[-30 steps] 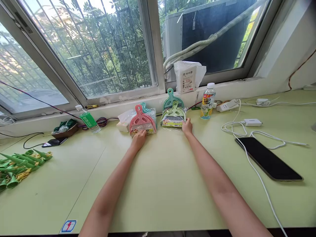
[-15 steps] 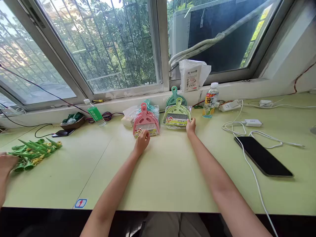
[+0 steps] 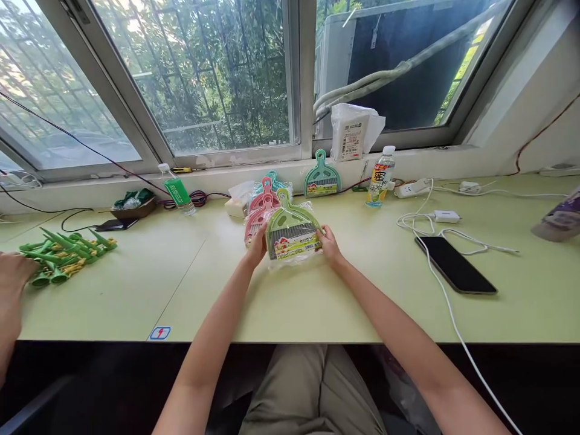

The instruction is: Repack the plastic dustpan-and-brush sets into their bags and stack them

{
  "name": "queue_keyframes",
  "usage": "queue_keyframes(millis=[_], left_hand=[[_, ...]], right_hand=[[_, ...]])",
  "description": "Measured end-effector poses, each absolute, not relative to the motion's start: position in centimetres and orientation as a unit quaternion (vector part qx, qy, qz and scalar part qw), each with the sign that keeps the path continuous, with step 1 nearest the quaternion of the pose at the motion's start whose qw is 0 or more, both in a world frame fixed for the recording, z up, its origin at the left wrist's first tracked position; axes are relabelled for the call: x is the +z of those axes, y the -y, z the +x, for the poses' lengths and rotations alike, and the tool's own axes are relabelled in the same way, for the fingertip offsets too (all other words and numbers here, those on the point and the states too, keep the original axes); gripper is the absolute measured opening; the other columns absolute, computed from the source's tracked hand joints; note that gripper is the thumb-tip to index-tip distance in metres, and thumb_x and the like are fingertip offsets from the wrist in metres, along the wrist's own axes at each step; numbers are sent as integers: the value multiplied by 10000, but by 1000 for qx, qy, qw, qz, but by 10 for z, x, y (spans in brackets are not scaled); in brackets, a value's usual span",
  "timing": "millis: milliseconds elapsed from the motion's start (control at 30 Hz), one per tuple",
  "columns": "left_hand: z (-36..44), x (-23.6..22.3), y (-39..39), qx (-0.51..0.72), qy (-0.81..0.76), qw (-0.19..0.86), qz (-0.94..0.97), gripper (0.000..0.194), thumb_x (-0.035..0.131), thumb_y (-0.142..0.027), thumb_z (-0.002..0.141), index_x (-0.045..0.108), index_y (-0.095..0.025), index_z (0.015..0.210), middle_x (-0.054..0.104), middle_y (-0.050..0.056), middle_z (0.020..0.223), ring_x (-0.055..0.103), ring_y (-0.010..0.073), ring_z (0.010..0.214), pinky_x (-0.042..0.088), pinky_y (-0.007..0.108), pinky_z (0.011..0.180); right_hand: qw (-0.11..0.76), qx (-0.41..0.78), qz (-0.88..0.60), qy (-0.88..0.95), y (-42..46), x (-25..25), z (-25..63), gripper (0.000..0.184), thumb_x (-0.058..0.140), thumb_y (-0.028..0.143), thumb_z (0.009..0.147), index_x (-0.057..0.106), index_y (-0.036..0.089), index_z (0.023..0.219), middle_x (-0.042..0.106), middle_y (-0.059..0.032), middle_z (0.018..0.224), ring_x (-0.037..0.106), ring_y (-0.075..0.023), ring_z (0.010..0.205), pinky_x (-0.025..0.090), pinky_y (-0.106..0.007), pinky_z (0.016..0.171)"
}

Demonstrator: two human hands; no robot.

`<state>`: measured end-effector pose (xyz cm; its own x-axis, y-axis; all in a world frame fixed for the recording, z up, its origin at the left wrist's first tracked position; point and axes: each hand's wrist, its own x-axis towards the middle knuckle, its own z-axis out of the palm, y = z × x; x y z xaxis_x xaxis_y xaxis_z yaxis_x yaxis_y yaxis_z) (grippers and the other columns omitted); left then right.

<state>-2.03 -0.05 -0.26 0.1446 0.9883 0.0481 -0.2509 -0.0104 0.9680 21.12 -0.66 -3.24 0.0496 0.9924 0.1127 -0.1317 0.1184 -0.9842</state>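
Note:
A light green mini dustpan-and-brush set [image 3: 290, 228] in clear wrapping is held between both hands above the pale green table [image 3: 317, 296]. My left hand [image 3: 257, 248] grips its left edge and my right hand [image 3: 328, 245] grips its lower right corner. Behind it lies a pink set [image 3: 259, 206] with a teal one under it. Another teal set [image 3: 322, 177] leans against the window ledge.
A drink bottle [image 3: 376, 177], power strip, chargers with white cables and a black phone [image 3: 454, 273] lie to the right. A green bottle [image 3: 176, 191], a bowl and a dark phone sit to the left. Another person's hand [image 3: 11, 278] touches a pile of green plastic cones [image 3: 63, 257].
My right hand has pulled the light green set away from the ledge toward me, and my left hand left the pink set and took hold of the green one. The view tilted down.

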Motion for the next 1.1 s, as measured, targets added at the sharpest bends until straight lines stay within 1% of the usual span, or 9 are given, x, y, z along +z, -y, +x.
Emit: queue_keyframes(millis=[133, 233, 333, 500, 567, 633, 733, 900, 1100], left_hand=[[-23, 0, 7, 501, -405, 592, 484, 516, 735, -504, 755, 660, -233, 1188, 752, 54, 1022, 714, 261, 963, 593, 365, 789], [-18, -2, 9, 508, -409, 592, 474, 572, 793, -375, 704, 625, -230, 1232, 749, 49, 1059, 719, 232, 925, 590, 336, 783], [-13, -3, 9, 536, -399, 587, 457, 554, 779, -370, 714, 617, -217, 1222, 749, 47, 1057, 721, 219, 882, 594, 337, 770], [-13, 1, 8, 583, -373, 573, 438, 507, 766, -365, 743, 611, -202, 1198, 740, 58, 1108, 715, 234, 965, 596, 350, 842], [-13, 4, 9, 600, -366, 563, 436, 500, 766, -365, 755, 609, -207, 1202, 731, 60, 1141, 702, 240, 1029, 591, 345, 875], [-13, 7, 11, 610, -353, 559, 437, 524, 768, -358, 762, 596, -226, 1239, 718, 52, 1181, 681, 244, 1094, 587, 340, 899], [-11, 11, 15, 612, -328, 572, 436, 587, 771, -346, 769, 563, -258, 1310, 695, 38, 1247, 652, 245, 1156, 589, 323, 900], [-11, 13, 18, 586, -303, 609, 440, 572, 746, -367, 804, 559, -273, 1336, 680, 28, 1282, 637, 241, 1186, 582, 315, 908], [-5, 15, 23, 537, -329, 628, 458, 446, 639, -523, 873, 640, -259, 1231, 722, 43, 1190, 644, 252, 1175, 570, 381, 944]], right_hand=[[555, 438, -481, 518, 6, -36, 209, 335, 555, 561, 793, 475, 258, 911, 592, 15, 754, 558, -170, 660, 436, -259, 518], [564, 318, -519, 557, 4, -36, 212, 343, 477, 567, 855, 483, 261, 1009, 656, -46, 959, 606, -199, 776, 470, -313, 660], [591, 204, -519, 582, 7, -32, 216, 342, 468, 544, 889, 468, 243, 1052, 632, -94, 1128, 609, -209, 859, 466, -351, 766], [541, -17, -529, 653, 21, -13, 219, 249, 490, 456, 935, 540, 222, 866, 639, -69, 916, 559, -225, 856, 396, -379, 837], [505, -37, -518, 690, 26, -7, 217, 293, 473, 442, 955, 576, 217, 796, 651, -81, 904, 564, -240, 902, 377, -379, 837], [495, 24, -509, 704, 28, -5, 213, 373, 436, 478, 972, 592, 214, 759, 663, -83, 869, 575, -232, 845, 384, -370, 798], [515, 213, -501, 662, 25, -8, 207, 449, 434, 590, 946, 605, 215, 769, 670, -58, 779, 566, -194, 686, 412, -347, 713], [568, 449, -439, 532, 15, -13, 207, 503, 696, 693, 701, 586, 223, 843, 674, -23, 794, 589, -163, 662, 441, -298, 614], [629, 557, -358, 407, 12, -18, 207, 580, 893, 493, 539, 518, 256, 913, 726, -3, 940, 683, -180, 904, 567, -347, 866]])
